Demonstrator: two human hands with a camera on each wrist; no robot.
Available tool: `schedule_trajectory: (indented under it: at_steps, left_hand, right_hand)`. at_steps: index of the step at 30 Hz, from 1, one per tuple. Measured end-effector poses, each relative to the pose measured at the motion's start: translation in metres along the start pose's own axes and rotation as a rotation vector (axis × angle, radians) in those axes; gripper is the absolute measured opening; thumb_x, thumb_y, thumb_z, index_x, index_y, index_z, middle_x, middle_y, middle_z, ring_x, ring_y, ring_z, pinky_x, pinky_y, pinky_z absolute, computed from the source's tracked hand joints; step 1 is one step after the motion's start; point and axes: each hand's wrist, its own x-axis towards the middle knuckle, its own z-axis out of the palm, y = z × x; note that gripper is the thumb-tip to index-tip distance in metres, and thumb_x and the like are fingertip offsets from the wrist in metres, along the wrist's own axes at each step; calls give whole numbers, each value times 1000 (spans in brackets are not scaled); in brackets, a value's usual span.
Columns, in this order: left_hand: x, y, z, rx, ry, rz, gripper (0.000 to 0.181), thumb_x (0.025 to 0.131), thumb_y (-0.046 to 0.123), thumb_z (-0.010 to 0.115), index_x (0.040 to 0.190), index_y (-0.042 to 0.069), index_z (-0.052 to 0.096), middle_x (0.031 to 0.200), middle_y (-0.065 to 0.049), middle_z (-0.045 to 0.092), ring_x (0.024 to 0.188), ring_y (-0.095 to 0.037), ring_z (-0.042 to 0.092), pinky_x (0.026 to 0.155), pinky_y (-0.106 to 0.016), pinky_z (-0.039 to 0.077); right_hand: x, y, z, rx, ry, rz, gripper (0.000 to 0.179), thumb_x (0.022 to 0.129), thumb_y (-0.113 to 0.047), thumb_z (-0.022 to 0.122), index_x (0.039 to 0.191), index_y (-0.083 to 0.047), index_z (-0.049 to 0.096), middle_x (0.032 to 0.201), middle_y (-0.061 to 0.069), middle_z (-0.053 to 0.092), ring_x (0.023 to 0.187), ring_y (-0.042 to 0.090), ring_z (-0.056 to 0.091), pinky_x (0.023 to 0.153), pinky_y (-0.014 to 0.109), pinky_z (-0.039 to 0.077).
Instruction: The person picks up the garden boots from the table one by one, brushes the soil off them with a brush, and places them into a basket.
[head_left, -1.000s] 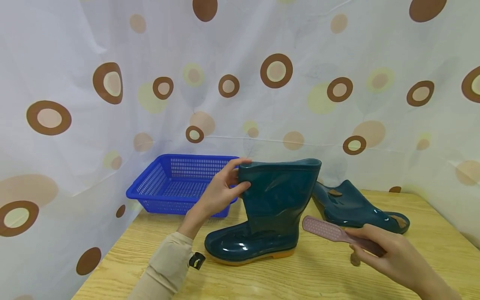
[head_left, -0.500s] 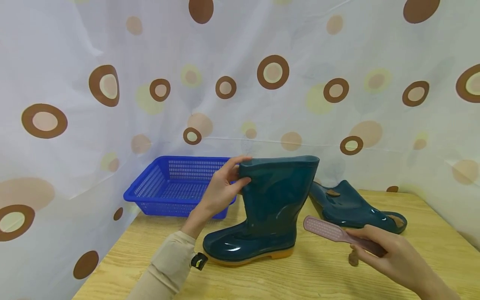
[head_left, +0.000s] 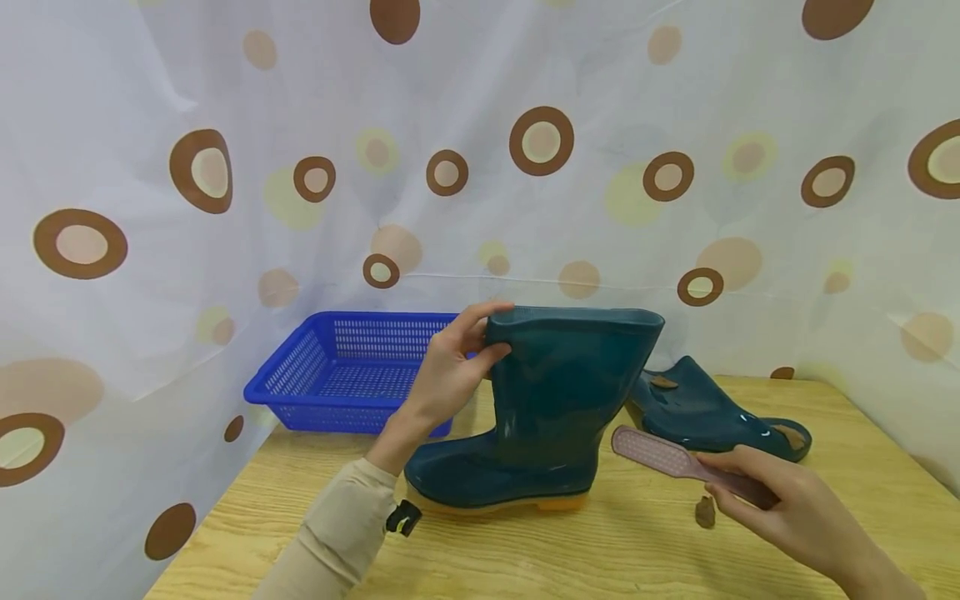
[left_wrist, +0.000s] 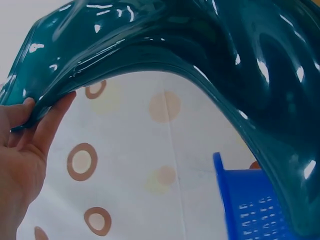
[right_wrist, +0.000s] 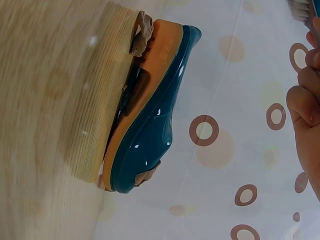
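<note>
A dark green rubber boot (head_left: 570,400) with a tan sole is upright, toe pointing left. My left hand (head_left: 450,367) pinches the front of its top rim, thumb outside and fingers over the edge, as the left wrist view also shows on the boot (left_wrist: 145,30). Bristles down, a pinkish scrub brush (head_left: 660,454) extends from my right hand (head_left: 795,508), which grips its handle right of the boot's heel. In the right wrist view, only part of the brush (right_wrist: 301,9) shows, at the upper right corner.
Behind the right hand, another green boot (head_left: 693,412) lies on its side with brown clumps on it. One brown clump (head_left: 705,512) lies on the wooden table (head_left: 585,567). A blue perforated basket (head_left: 330,412) stands at the back left, before a patterned curtain (head_left: 480,217).
The held boot's top has swung to the right, and its sole appears slightly higher in the head view. The left hand has gone with it. The right hand and brush have barely shifted.
</note>
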Motion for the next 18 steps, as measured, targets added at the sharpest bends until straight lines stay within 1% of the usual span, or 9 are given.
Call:
schedule_trajectory:
  at_steps: [6,8,10,13,15,18]
  left_hand:
    - [10,19,-5,-19,14,0,49,95,-1,62,138,20,54,115,-15,71,92,-24,74,65,-32,62]
    - [14,25,-9,-21,14,1,49,95,-1,62,139,20,53,115,-14,70,89,-23,73,62,-30,60]
    - [20,29,-14,-21,12,9,50,95,-2,61,139,19,53,115,-14,69,85,-23,72,58,-30,59]
    - [29,34,-22,-15,6,24,50,95,-2,61,139,19,53,115,-14,69,84,-22,71,59,-31,59]
    - [35,35,-28,-22,2,35,49,95,-3,61,139,17,53,114,-15,70,86,-23,73,61,-34,61]
    - [44,38,-39,-54,10,32,48,95,-4,61,138,16,53,117,-15,69,93,-25,73,66,-37,62]
  right_hand:
    - [-2,2,0,36,3,17,61,63,15,81,112,-18,70,84,-23,56,61,-10,41,51,6,33]
    - [-3,2,1,50,7,19,60,63,15,81,113,-17,70,85,-22,58,62,-10,42,51,7,34]
    - [-4,3,1,62,11,19,60,63,16,81,113,-15,70,86,-21,59,62,-10,43,51,7,34]
    - [-5,4,2,62,13,13,59,63,15,81,113,-14,70,86,-20,59,62,-10,43,51,7,34]
    - [-5,5,2,62,14,9,59,63,15,81,113,-14,70,86,-20,59,62,-10,42,51,7,34]
    - [-5,5,2,65,17,1,59,62,15,81,113,-14,70,86,-19,60,62,-10,42,51,6,34]
